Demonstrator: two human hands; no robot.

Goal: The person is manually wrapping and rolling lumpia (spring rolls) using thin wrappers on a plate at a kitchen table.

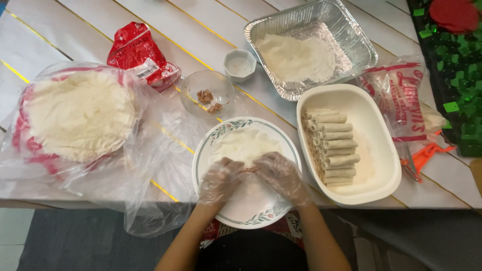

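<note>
— Thin, pale dough: that is what the wrapper (244, 145) on the plate (203, 155) looks like, a soft round sheet lying flat. I'd judge it very light, limp and easy to tear, perhaps a little tacky, and the clear plastic gloves may slip on it.

— Where would you take hold of it?

— At the near edge, with the fingertips of both hands spread along the fold, not at one spot, so it does not stretch or split.

— And what are the hands doing?

— The left hand (221, 179) and the right hand (282, 176) sit side by side over the near half of the plate, fingers curled down and meeting at the middle. They seem to pinch the wrapper's near edge over a bit of brownish filling (249, 170); how tightly, I cannot tell.

— So the wrapper lies where, relative to them?

— Partly under the fingers, the rest reaching away from the person toward the plate's far rim.

— Anything around it?

— Finished rolls (335, 145) are stacked in a cream oval dish (374, 190) just right of the plate. A small glass bowl (221, 80) with scraps of filling stands beyond it, and a stack of wrappers (80, 114) in plastic lies well to the left on the table (65, 30).
</note>
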